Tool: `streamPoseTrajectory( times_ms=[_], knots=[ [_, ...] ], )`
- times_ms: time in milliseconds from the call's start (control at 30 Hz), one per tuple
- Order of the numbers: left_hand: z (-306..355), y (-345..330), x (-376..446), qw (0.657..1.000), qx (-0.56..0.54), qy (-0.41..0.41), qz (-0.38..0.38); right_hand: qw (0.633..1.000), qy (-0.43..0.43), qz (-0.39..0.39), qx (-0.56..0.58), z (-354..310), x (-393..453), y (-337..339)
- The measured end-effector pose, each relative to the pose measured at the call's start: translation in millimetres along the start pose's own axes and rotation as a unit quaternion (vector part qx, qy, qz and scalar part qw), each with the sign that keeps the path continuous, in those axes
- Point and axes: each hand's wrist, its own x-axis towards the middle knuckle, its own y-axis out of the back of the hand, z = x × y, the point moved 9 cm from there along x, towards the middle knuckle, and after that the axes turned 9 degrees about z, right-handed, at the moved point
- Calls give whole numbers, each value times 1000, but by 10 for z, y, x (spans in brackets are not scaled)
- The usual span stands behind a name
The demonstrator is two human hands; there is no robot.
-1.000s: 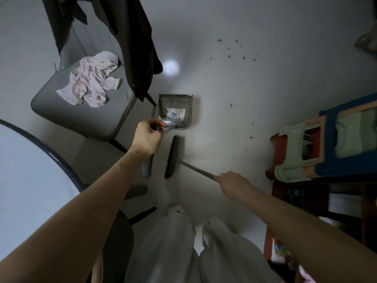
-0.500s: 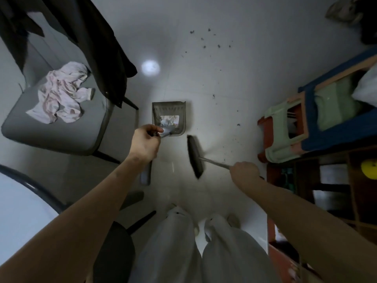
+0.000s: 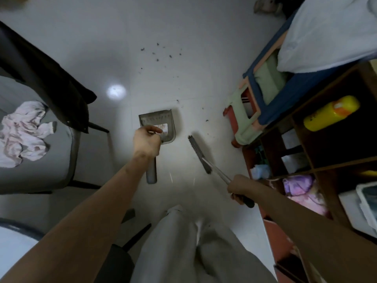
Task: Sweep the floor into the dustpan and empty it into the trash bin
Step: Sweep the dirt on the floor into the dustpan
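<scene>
pale tiled floor fills the middle of the room, and the task looks partway through, by my reading: one dustpan sits flat on it with a little litter already inside, while dark crumbs lie scattered well beyond the dustpan's far edge, roughly a dozen specks in the main patch, and about three more sit off its right side. so more sweeping is left, and emptying is not yet done; no trash bin shows anywhere. largest things first: one grey chair stands left of the dustpan with one pinkish cloth on its seat and one dark garment draped over its back; one wooden shelf unit stands right of the dustpan, holding one yellow bottle; one stack of plastic stools lies between shelf and dustpan. one broom angles just right of the dustpan, bristles at the floor. two hands are at work: the left hand curls its fingers round the dustpan's handle, and the right hand is wrapped tight round the broom's handle.
</scene>
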Motion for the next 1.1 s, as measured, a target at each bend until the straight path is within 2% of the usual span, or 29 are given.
streamPoseTrajectory(
  times_ms=[133,267,367,667,767,833,933,1100],
  knots=[
    [81,-195,-348,1000,7,-4,9,998,0,27,62,417,-6,105],
    [112,-506,-857,1000,25,-14,3,979,-116,0,166,1169,-85,37],
    [103,-719,-1081,1000,19,-17,-4,957,-149,-20,247,1516,-179,-68],
    [-37,-1147,-1240,999,22,-38,-28,901,-268,-49,337,2507,-122,-456],
    [0,-1310,-1155,998,21,-42,-32,886,-266,-53,377,2411,38,-633],
    [32,-1424,-1087,998,23,-43,-41,896,-242,-68,366,2189,155,-707],
    [91,-1525,-887,997,31,-46,-58,896,-211,-82,382,1718,297,-765],
    [347,-1507,-243,994,45,-51,-88,874,-188,-95,439,749,425,-716]
  ],
)
